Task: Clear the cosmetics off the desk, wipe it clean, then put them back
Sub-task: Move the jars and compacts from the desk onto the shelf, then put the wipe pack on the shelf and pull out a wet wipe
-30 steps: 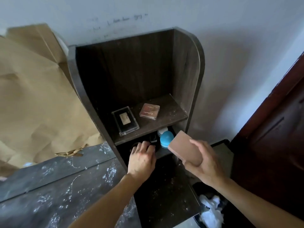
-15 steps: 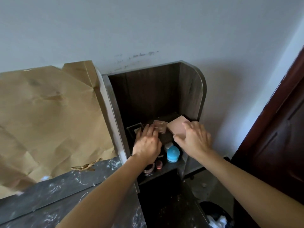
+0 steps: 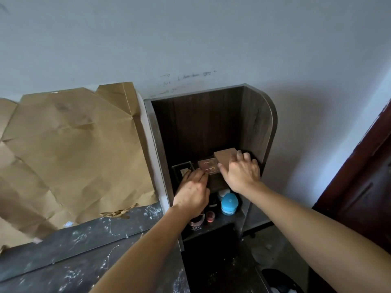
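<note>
A dark wooden shelf unit (image 3: 257, 123) stands at the desk's right end. Its upper shelf holds a clear case (image 3: 182, 169), a pink-brown compact (image 3: 208, 166) and a flat tan box (image 3: 225, 157) in the back right corner. My right hand (image 3: 240, 174) lies over the tan box, fingers on its top and edge. My left hand (image 3: 193, 192) rests at the shelf front, fingertips touching the clear case and the compact. On the lower shelf are a blue round jar (image 3: 230, 203), a white lid (image 3: 223, 192), a small pink jar (image 3: 210, 216) and a dark jar (image 3: 195, 224), partly hidden by my left wrist.
The dark desk top (image 3: 74, 250) is streaked with white dust. Crumpled brown paper (image 3: 69, 149) leans on the wall behind it. A dark red door (image 3: 364, 187) stands at the right. A black bin (image 3: 281, 282) sits on the floor at the bottom right.
My right hand carried the tan box from in front of the unit up onto the upper shelf's back right corner. My left hand rose from the lower shelf to the upper one.
</note>
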Available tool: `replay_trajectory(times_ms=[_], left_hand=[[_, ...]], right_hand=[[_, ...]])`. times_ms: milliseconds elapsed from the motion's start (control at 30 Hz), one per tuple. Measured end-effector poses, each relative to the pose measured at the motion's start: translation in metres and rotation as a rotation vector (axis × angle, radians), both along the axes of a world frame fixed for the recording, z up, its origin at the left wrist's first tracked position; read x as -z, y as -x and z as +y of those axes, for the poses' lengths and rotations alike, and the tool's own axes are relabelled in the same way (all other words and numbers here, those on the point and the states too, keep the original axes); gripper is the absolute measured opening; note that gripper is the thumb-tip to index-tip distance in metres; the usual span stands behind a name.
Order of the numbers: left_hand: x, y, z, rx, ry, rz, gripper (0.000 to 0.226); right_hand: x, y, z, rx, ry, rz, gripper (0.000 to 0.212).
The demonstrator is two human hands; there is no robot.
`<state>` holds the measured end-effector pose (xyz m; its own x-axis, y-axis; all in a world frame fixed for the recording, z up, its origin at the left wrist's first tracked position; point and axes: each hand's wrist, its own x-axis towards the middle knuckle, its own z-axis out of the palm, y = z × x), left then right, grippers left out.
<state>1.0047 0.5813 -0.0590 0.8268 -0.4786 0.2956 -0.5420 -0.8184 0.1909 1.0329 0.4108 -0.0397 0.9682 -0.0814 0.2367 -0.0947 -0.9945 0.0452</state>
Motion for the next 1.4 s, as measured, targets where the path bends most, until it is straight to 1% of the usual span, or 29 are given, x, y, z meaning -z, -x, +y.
replay_trajectory(times_ms=[133,200,233,300,367,433,500,567,667,733,833,933,1000,1067,1167,1233,1300,1400], left_hand=[[-0.005,-0.003,-0.002,-0.015,-0.013,0.006,0.053],[-0.008,0.001,-0.005,-0.052,0.007,-0.001,0.052],[-0.009,0.007,-0.006,-0.08,0.035,-0.02,0.05],[-0.005,0.025,-0.008,-0.122,0.11,-0.104,0.044],[0.003,0.049,-0.005,-0.149,0.18,-0.166,0.037],[0.015,0.075,0.004,-0.197,0.227,-0.166,0.03],[0.036,0.102,0.022,-0.285,0.215,-0.138,0.026],[0.058,0.13,0.048,-0.389,0.153,-0.079,0.027],[0.08,0.173,0.092,-0.533,0.091,0.023,0.027],[0.085,0.202,0.122,-0.616,0.064,0.048,0.024],[0.089,0.255,0.167,-0.733,0.026,0.053,0.012],[0.088,0.309,0.215,-0.783,-0.006,0.085,0.017],[0.089,0.345,0.253,-0.833,-0.016,0.114,0.013],[0.093,0.389,0.295,-0.933,-0.021,0.176,0.007],[0.1,0.443,0.342,-1.05,-0.026,0.274,0.018],[0.101,0.466,0.369,-1.121,-0.012,0.28,0.02],[0.105,0.481,0.395,-1.182,0.017,0.266,0.017],[0.117,0.498,0.426,-1.236,0.062,0.288,0.018]], right_hand=[[-0.004,-0.013,-0.001,-0.029,-0.002,0.012,0.077],[-0.004,-0.011,-0.005,-0.07,-0.018,-0.015,0.074],[-0.003,-0.007,-0.008,-0.125,-0.025,-0.076,0.068],[0.001,0.006,-0.013,-0.302,-0.075,-0.254,0.049],[0.009,0.018,-0.016,-0.5,-0.219,-0.403,0.033],[0.021,0.03,-0.014,-0.642,-0.363,-0.419,0.022],[0.034,0.045,-0.006,-0.697,-0.445,-0.325,0.016],[0.05,0.063,0.007,-0.726,-0.481,-0.243,0.013],[0.064,0.091,0.037,-0.778,-0.471,-0.172,0.008],[0.07,0.108,0.065,-0.81,-0.442,-0.109,0.007],[0.082,0.137,0.118,-0.852,-0.398,0.014,0.016],[0.093,0.169,0.179,-0.878,-0.347,0.141,0.028],[0.098,0.194,0.225,-0.905,-0.307,0.207,0.032],[0.106,0.226,0.275,-0.945,-0.283,0.27,0.035],[0.12,0.266,0.334,-1.004,-0.269,0.364,0.036],[0.123,0.282,0.369,-1.039,-0.243,0.389,0.037],[0.122,0.291,0.402,-1.068,-0.227,0.401,0.039],[0.125,0.296,0.447,-1.114,-0.189,0.423,0.039]])
